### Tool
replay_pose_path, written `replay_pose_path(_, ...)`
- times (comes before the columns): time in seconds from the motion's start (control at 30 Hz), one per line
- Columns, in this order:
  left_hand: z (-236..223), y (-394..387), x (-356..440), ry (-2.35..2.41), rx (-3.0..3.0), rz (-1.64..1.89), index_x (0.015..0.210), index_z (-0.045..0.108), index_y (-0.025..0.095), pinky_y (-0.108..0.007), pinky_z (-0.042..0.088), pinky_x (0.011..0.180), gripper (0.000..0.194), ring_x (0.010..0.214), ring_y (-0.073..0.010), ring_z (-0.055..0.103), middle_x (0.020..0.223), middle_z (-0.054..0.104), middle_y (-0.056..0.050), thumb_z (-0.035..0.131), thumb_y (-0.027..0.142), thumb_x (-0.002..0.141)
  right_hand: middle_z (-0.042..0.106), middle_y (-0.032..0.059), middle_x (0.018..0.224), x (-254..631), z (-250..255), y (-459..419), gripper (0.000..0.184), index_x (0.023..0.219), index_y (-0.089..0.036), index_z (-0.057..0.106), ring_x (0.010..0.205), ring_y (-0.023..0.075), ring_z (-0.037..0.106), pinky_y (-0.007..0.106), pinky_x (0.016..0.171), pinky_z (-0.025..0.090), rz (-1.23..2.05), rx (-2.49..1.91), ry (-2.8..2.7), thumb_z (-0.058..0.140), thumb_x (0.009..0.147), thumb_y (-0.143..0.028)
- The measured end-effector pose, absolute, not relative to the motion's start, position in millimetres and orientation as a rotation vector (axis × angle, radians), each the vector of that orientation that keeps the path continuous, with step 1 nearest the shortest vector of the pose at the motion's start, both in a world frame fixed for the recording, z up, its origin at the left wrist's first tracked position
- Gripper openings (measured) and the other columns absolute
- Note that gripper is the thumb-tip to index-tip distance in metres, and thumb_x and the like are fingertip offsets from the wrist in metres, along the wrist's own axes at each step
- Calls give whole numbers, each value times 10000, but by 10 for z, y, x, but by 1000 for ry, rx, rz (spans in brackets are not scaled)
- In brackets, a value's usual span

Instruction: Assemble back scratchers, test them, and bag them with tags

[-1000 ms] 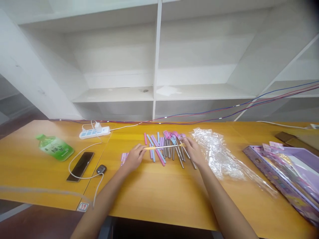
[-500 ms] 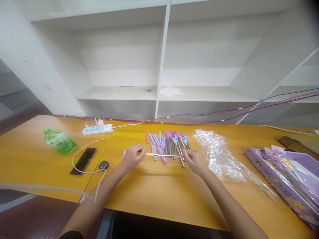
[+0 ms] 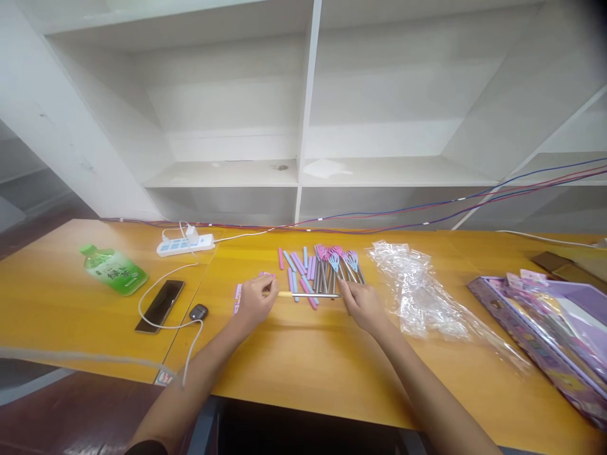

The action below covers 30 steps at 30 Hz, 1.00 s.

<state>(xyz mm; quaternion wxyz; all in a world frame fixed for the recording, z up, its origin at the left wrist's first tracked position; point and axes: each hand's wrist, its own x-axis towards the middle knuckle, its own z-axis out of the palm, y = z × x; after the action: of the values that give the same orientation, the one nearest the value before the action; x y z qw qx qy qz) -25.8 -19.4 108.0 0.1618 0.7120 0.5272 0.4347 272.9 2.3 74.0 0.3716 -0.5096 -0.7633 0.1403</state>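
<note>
My left hand [image 3: 257, 299] is closed around the pale yellow handle of a thin metal rod [image 3: 315, 296], which points right and lies nearly level above the table. At the rod's pointed tip is my right hand [image 3: 364, 306], thumb and fingers pressed together; whatever they pinch is hidden. Just behind the hands lie several back scratchers [image 3: 334, 262] with pink or blue hand-shaped heads and metal stems. Left of these are scattered pink, purple and blue tubes [image 3: 298, 264]. Pink-and-white printed pieces [image 3: 237, 298] show beside my left hand.
Clear plastic bags [image 3: 410, 294] lie to the right, beside a purple box [image 3: 535, 341] of packaged items. At left are a green tea bottle [image 3: 116, 272], a phone [image 3: 160, 306], a small black case [image 3: 198, 312] and a power strip [image 3: 184, 245]. White shelves [image 3: 227, 174] stand behind.
My right hand has shifted slightly left, and the rod's pointed tip now shows by its fingers. More of the printed pieces shows beside my left hand, which still holds the handle.
</note>
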Motion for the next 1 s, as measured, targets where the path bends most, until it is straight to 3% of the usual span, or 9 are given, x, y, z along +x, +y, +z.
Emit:
replay_pose_path(0.17, 971, -207, -178, 1515, 2016, 1247, 597, 562, 222, -294, 386, 627, 412, 591, -161, 477, 571, 554, -1, 496, 337, 987, 477, 12, 525, 2627, 727, 28, 591, 579, -234, 390, 479, 157, 396, 331, 554, 255, 343, -1278, -1989, 317, 1092, -521)
replay_pose_path(0.5, 862, -244, -30, 1565, 2019, 1245, 597, 479, 211, -297, 306, 592, 355, 576, -141, 443, 589, 494, 17, 506, 263, 948, 599, 47, 558, 2403, 616, -55, 667, 583, -228, 616, 497, 166, 520, 327, 568, 284, 376, -1275, -2005, 309, 1105, -508)
replay_pose_path(0.83, 781, -252, -29, 1579, 2026, 1255, 580, 454, 207, -283, 291, 576, 363, 558, -134, 424, 569, 465, 23, 517, 228, 937, 620, 51, 565, 2237, 448, -125, 666, 600, -225, 588, 519, 175, 544, 316, 575, 295, 397, -1308, -2018, 279, 1107, -525)
replay_pose_path(1.0, 492, -180, -179, 1369, 2416, 895, 668, 581, 203, -287, 319, 601, 379, 599, -156, 511, 646, 588, -11, 536, 322, 1025, 629, 38, 628, 2291, 263, -97, 592, 654, -224, 556, 573, 176, 565, 305, 587, 305, 383, -1307, -2118, 278, 1112, -475)
